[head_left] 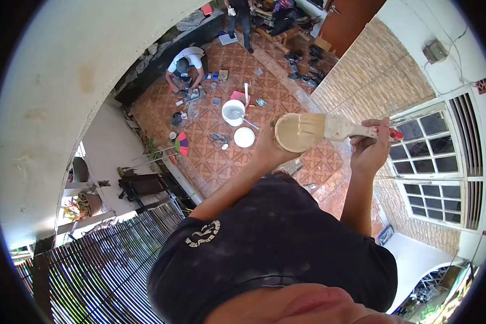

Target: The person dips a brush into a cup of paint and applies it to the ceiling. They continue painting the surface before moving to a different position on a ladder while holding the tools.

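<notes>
My left hand (265,150) is wrapped round the side of a small round container (286,142) of beige paint, held out in front of my chest with its opening toward me. In my right hand (370,155), the fingers grip the long handle of a flat paintbrush (339,128) near its red end. The brush lies nearly sideways, its wide bristles coated in beige paint and overlapping the container's mouth. Drips show below the bristle tips. The far side of the container is partly hidden by my left fingers.
Far below on the tiled floor (210,167) stand a white bucket (225,115) with a stick in it and a white lid (244,137). One person (191,55) crouches over a tray; another (240,24) stands behind. A window (429,137) is at right, a pale wall (43,113) at left.
</notes>
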A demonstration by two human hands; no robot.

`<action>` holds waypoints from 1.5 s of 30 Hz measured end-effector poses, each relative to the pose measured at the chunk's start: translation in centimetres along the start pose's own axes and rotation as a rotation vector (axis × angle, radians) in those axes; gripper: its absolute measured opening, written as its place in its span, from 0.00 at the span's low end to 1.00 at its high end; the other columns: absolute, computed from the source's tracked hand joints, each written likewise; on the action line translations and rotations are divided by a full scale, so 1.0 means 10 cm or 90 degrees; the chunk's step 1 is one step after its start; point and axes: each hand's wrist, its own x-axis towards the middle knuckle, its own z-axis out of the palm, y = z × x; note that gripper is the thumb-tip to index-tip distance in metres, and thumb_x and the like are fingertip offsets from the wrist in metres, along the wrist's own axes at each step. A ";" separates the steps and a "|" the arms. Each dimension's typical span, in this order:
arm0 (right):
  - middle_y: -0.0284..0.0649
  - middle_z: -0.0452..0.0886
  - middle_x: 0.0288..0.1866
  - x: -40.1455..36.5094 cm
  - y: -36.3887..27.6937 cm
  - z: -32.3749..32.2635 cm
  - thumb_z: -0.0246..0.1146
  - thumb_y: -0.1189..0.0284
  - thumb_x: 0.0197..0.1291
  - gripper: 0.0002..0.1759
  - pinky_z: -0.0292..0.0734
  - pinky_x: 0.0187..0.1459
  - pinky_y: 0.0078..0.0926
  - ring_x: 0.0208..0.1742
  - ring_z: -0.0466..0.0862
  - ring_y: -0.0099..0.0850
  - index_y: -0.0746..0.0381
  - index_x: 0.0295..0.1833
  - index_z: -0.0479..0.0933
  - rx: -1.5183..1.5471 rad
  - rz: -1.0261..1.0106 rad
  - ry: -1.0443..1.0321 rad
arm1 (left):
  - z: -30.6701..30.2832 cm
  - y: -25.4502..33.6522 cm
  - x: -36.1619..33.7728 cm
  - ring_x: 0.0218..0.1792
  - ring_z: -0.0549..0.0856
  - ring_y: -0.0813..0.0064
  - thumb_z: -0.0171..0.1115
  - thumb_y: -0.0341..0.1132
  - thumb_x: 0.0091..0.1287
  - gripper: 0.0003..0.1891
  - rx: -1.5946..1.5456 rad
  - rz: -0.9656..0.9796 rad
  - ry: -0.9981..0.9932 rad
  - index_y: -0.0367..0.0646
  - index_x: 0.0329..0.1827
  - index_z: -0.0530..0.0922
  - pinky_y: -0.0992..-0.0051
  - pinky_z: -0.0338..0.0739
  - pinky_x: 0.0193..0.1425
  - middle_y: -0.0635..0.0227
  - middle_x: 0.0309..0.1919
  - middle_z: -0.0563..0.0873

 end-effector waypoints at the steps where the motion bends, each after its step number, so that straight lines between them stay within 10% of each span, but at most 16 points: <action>1: 0.43 0.77 0.18 0.02 -0.02 0.02 0.50 0.47 0.75 0.30 0.62 0.11 0.21 0.12 0.74 0.29 0.65 0.37 0.76 0.020 -0.003 0.017 | -0.01 0.09 0.05 0.57 0.84 0.64 0.84 0.39 0.42 0.47 -0.005 -0.006 -0.024 0.38 0.66 0.69 0.66 0.77 0.63 0.57 0.58 0.83; 30: 0.48 0.80 0.23 0.65 -0.04 -0.50 0.49 0.59 0.76 0.18 0.69 0.16 0.23 0.19 0.82 0.33 0.65 0.43 0.71 0.125 0.034 -0.164 | 0.47 -0.13 0.42 0.57 0.83 0.66 0.84 0.36 0.42 0.43 -0.066 0.030 0.034 0.36 0.62 0.71 0.66 0.76 0.63 0.59 0.54 0.83; 45: 0.52 0.79 0.52 1.27 -0.63 -0.88 0.51 0.67 0.74 0.21 0.89 0.45 0.45 0.40 0.89 0.56 0.78 0.55 0.70 0.102 -0.157 -0.254 | 0.83 0.22 1.00 0.55 0.83 0.70 0.85 0.37 0.43 0.40 -0.125 0.080 -0.043 0.37 0.60 0.73 0.67 0.76 0.62 0.62 0.53 0.84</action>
